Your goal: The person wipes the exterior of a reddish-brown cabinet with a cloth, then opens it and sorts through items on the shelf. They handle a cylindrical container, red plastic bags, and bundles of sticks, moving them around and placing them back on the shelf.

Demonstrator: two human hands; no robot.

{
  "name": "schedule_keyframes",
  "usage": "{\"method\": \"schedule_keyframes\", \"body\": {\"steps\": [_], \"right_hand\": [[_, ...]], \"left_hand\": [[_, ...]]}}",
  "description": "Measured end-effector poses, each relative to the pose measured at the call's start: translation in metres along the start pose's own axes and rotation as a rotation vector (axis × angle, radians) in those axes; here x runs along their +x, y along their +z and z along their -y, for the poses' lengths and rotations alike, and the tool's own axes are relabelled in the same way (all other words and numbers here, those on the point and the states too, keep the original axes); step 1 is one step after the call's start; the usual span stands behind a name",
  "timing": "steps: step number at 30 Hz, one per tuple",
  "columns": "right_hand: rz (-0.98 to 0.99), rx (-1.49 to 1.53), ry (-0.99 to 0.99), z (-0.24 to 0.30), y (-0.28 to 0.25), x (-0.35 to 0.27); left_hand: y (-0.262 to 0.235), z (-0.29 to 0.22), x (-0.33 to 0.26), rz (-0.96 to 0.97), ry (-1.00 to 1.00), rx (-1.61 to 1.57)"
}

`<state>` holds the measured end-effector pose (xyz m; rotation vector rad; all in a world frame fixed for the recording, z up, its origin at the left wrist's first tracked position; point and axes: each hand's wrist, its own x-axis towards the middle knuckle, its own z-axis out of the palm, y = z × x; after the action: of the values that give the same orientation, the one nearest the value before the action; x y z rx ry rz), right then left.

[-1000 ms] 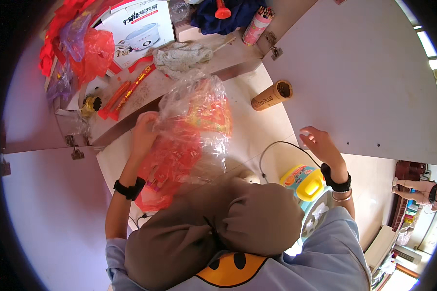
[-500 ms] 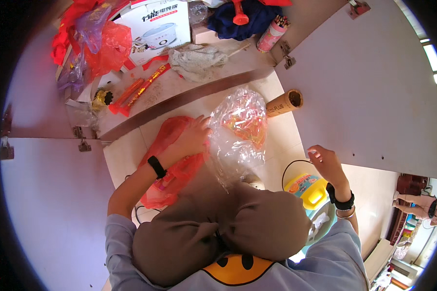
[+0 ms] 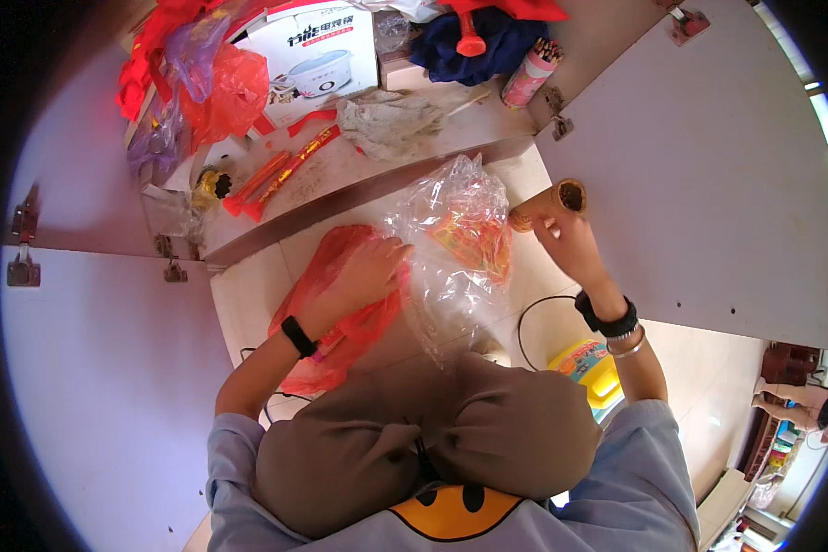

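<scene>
My left hand (image 3: 377, 269) is closed at the upper right edge of a thin red plastic bag (image 3: 327, 285), seeming to grip it; its fingertips lie beside a crinkled clear plastic bag (image 3: 451, 294). Something orange and yellow (image 3: 474, 244) shows inside the clear bag. My right hand (image 3: 570, 247) is over the near side of a brown cardboard tube (image 3: 541, 204), fingers loosely bent and apart, holding nothing. Whether they touch the tube I cannot tell.
A low cabinet shelf ahead carries a white pot box (image 3: 317, 64), red sticks (image 3: 290, 175), a grey rag (image 3: 391, 121) and a pink pencil tin (image 3: 532, 74). Cabinet doors (image 3: 699, 175) stand open on both sides. A yellow container (image 3: 593, 368) sits by my right forearm.
My right hand has moved up and forward from above the yellow container to the cardboard tube. The clear bag has spread leftward near my left hand. The view has shifted slightly.
</scene>
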<state>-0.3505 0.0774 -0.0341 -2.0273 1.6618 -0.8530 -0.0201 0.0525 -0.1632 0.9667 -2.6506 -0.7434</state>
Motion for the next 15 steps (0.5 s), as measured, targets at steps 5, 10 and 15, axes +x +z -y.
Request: {"method": "schedule_keyframes", "body": {"steps": [5, 10, 15], "right_hand": [[-0.046, 0.238, 0.350, -0.021, -0.004, 0.069], [-0.527, -0.317, -0.050, -0.034, 0.000, 0.150], [-0.678, -0.302, 0.065, -0.054, -0.002, 0.218]], "left_hand": [[0.041, 0.001, -0.014, 0.134, -0.007, 0.184], [0.048, -0.062, -0.048, 0.085, -0.090, -0.207], [0.014, -0.069, -0.054, 0.572, -0.142, -0.246]]}}
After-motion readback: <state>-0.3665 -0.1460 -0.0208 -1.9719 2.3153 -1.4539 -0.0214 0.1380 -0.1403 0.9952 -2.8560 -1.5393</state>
